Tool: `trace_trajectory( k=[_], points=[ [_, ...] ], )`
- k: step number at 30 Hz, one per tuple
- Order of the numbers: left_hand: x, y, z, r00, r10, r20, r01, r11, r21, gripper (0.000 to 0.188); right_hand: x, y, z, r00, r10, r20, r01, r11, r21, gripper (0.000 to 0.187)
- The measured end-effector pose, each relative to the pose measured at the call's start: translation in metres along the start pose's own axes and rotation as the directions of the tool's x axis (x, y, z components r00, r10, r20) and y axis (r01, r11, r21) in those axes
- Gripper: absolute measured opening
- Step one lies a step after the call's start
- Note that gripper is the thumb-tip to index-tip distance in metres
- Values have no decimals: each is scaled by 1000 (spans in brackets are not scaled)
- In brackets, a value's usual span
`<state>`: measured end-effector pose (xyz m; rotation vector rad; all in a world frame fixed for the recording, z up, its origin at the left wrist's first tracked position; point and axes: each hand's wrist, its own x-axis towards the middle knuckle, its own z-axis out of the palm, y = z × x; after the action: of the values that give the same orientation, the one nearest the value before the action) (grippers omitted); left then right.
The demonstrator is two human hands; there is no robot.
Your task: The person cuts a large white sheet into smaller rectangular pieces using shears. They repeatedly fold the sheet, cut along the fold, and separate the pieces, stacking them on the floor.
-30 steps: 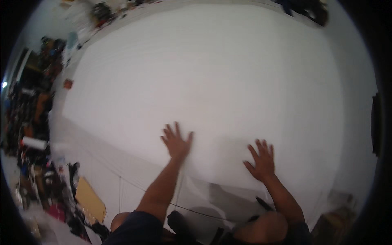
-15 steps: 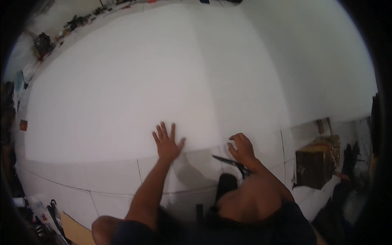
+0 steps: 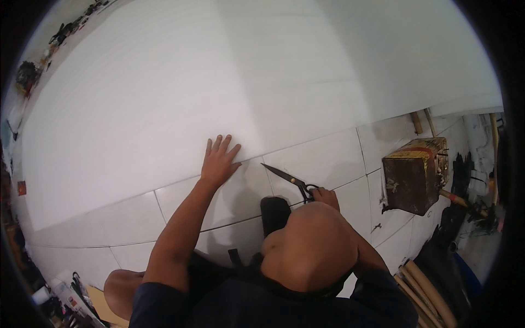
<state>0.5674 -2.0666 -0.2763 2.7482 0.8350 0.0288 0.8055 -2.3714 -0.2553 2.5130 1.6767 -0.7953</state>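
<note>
Brown box [image 3: 407, 186] right of scissors [image 3: 289, 178]

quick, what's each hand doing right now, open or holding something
Left hand: open, palm down at the edge of the white sheet, holding nothing.
Right hand: at the handles of the scissors; partly hidden, grip cannot be told.

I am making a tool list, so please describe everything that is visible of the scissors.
The scissors look like dark metal, with long tapering blades, apparently closed, a brass-coloured pivot and dark looped handles. They are over the pale floor tiles, tip pointing forward-left, just short of the white sheet. The right grip is at the handles, seemingly touching them. Whether they lie flat cannot be told.
</note>
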Motion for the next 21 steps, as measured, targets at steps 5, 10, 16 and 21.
trace_trajectory(
  k=[5, 10, 16, 21],
  points=[
    [9, 14, 2, 1000, -6, 19, 8, 990, -142, 60, -19, 13, 2, 962, 12, 274, -135, 889, 438, 31],
    [21, 32, -1, 998, -69, 3, 69, 993, -99, 58, -27, -10, 21, 928, 48, 370, -330, 569, 753, 34],
    [28, 43, -3, 992, -120, -24, 116, 983, -143, 59, -17, -56, 51, 971, 161, 175, -232, 478, 847, 41],
    [30, 47, -1, 986, -164, -40, 155, 973, -172, 51, 36, -92, 5, 881, 48, 471, -445, 422, 790, 50]
  ],
)
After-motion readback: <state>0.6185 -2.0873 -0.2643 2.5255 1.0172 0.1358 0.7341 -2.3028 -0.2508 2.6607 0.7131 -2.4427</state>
